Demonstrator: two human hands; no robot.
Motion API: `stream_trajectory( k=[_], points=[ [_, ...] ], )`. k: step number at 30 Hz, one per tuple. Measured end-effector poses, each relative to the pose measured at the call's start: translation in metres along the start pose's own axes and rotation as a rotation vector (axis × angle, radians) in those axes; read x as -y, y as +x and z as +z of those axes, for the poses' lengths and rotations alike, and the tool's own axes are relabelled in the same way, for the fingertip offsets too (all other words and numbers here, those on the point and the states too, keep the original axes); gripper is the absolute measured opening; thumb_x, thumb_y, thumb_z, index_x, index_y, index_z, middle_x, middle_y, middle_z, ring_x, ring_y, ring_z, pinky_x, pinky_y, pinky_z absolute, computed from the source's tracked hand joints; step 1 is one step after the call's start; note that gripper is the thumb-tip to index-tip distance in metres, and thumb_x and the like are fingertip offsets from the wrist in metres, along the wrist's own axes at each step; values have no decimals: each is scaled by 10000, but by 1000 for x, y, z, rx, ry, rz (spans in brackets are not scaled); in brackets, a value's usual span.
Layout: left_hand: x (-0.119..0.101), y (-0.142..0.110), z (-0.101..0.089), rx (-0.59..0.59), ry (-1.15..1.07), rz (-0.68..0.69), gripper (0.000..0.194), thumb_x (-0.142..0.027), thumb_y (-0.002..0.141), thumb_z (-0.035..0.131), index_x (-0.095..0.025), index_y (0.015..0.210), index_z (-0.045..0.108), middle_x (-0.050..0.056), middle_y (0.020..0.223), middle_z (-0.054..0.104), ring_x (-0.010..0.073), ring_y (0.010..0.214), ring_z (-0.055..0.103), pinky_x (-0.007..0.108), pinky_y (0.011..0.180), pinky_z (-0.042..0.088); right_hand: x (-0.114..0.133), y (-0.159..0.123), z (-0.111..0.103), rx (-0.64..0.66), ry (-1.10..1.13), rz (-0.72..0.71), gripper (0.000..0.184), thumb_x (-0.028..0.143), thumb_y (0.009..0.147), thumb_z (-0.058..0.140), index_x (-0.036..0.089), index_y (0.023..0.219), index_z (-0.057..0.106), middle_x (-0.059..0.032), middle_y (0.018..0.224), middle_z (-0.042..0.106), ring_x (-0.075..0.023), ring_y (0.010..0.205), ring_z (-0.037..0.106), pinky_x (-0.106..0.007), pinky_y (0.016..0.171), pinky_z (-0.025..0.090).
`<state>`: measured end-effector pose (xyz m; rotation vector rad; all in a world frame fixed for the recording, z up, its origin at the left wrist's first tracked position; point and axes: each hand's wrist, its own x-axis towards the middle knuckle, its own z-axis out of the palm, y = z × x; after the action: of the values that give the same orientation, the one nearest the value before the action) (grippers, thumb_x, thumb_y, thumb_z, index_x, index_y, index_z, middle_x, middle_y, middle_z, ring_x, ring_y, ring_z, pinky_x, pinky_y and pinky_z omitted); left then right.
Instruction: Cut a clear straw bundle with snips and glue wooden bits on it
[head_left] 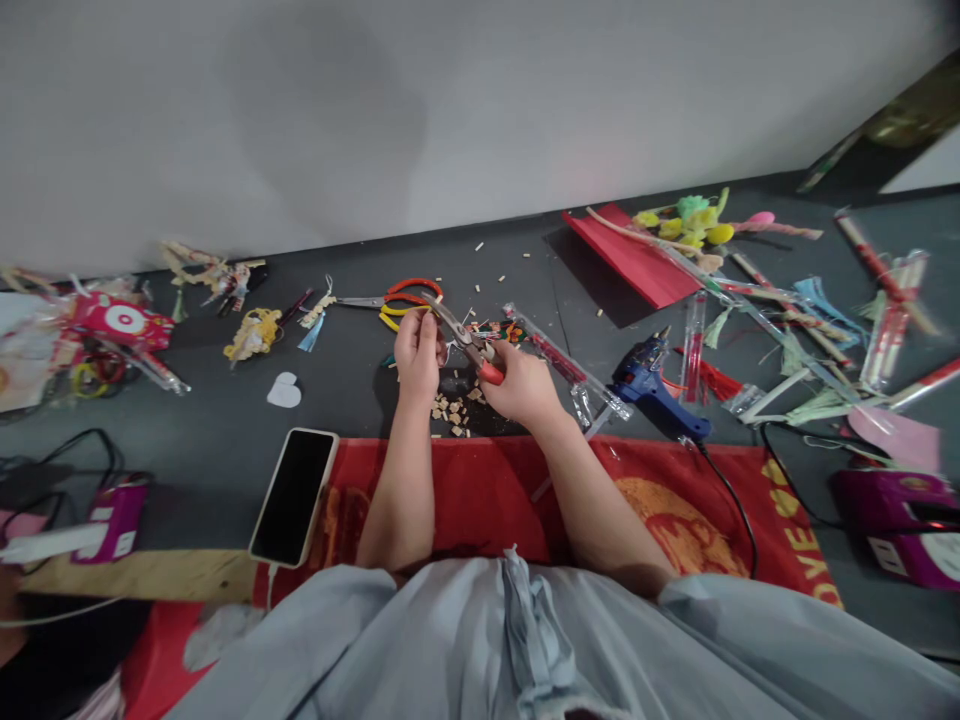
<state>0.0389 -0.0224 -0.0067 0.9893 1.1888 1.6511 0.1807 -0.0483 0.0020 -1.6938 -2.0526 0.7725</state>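
My right hand is closed around orange-red-handled shears, whose metal blades point up and left towards my other hand. My left hand pinches a small pale stick-like piece at the blade tips; most of it is hidden by the fingers. Below and between the hands lies a pile of small pale wooden bits. Just behind my left hand are scissors with orange handles and a yellow-handled tool. A clear plastic sleeve with red contents lies beside my right hand.
A blue glue gun with a cord lies to the right, near a red paper folder and scattered wrapped sticks and tassels. A phone rests at the left on the red cloth. A white wall stands behind the table.
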Motion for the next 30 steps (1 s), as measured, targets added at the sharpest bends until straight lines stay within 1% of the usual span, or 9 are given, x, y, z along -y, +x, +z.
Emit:
stream_trajectory(
  k=[3, 8, 13, 18, 24, 30],
  points=[
    [-1, 0, 0, -9, 21, 12, 429, -608, 692, 637, -196, 736, 531, -90, 463, 370, 24, 332, 303, 169, 324, 227, 0, 0, 1, 4, -7, -6, 179, 297, 706, 496, 211, 857, 537, -63, 803, 688, -243, 711, 634, -286, 582, 339],
    [-2, -1, 0, 2, 57, 49, 405, -596, 746, 590, -193, 736, 553, -87, 453, 365, 26, 330, 320, 172, 334, 240, -2, 0, 1, -60, -32, 31, 155, 308, 757, 441, 209, 809, 550, -64, 700, 656, -244, 672, 623, -293, 577, 316],
    [-3, -1, 0, -15, 19, 34, 421, -605, 728, 608, -192, 696, 537, -93, 441, 334, 23, 327, 290, 169, 330, 229, -8, 3, -1, -87, -36, 60, 235, 339, 779, 452, 205, 913, 592, -72, 732, 670, -252, 693, 626, -293, 593, 328],
    [-3, 0, -1, -38, -10, 0, 411, -590, 717, 632, -192, 674, 536, -99, 423, 302, 26, 328, 279, 161, 327, 225, -7, 4, -2, -56, -28, 102, 271, 360, 795, 461, 204, 970, 597, -84, 777, 685, -264, 734, 634, -293, 609, 353],
    [-1, 1, -1, -58, -20, -32, 431, -590, 676, 665, -180, 647, 535, -100, 412, 321, 23, 325, 282, 157, 324, 223, -4, 4, -1, -31, -45, 92, 267, 361, 801, 462, 198, 967, 593, -98, 825, 701, -274, 760, 650, -299, 617, 358],
    [2, 2, -3, -52, -13, -46, 409, -565, 698, 654, -177, 642, 537, -97, 413, 333, 27, 324, 291, 159, 322, 227, -5, 4, 0, -32, -56, 102, 241, 360, 800, 459, 201, 931, 583, -90, 806, 695, -262, 732, 645, -294, 600, 356]
  ],
)
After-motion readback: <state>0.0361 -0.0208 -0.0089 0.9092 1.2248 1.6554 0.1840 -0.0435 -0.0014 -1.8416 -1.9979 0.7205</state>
